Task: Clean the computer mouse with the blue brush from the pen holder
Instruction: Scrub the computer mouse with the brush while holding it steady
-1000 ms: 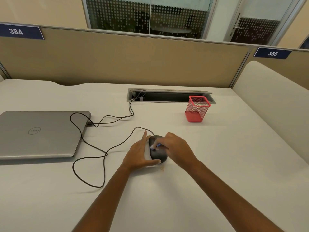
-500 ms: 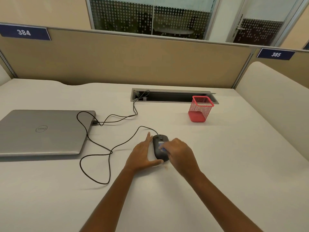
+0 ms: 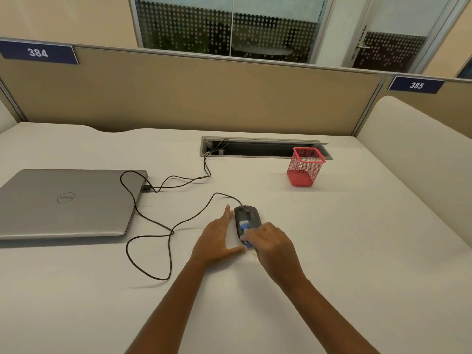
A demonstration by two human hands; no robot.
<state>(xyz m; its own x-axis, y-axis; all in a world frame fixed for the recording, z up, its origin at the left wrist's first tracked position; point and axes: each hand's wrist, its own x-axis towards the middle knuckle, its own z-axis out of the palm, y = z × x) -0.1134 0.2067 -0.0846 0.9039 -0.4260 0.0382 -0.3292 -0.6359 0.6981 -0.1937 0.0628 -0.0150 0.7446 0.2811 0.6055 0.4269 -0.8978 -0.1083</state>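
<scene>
A black wired computer mouse (image 3: 249, 215) lies on the white desk (image 3: 357, 264) near its middle. My left hand (image 3: 217, 238) rests flat on the desk against the mouse's left side, thumb along its near end. My right hand (image 3: 270, 244) is closed around a small blue brush (image 3: 244, 226) whose bristle end lies on the mouse's back. The rear of the mouse is hidden under my right hand. The red mesh pen holder (image 3: 305, 166) stands empty at the back right.
A closed silver laptop (image 3: 63, 203) lies at the left. The mouse cable (image 3: 163, 231) loops between laptop and mouse, and another cable runs into the open cable tray (image 3: 265, 149) at the back. A few crumbs (image 3: 254, 254) lie beside my right hand. A beige partition rises behind.
My right hand has drawn back toward me along the mouse, uncovering its front and wheel; the brush bristles now show on its back. My left hand stays beside it.
</scene>
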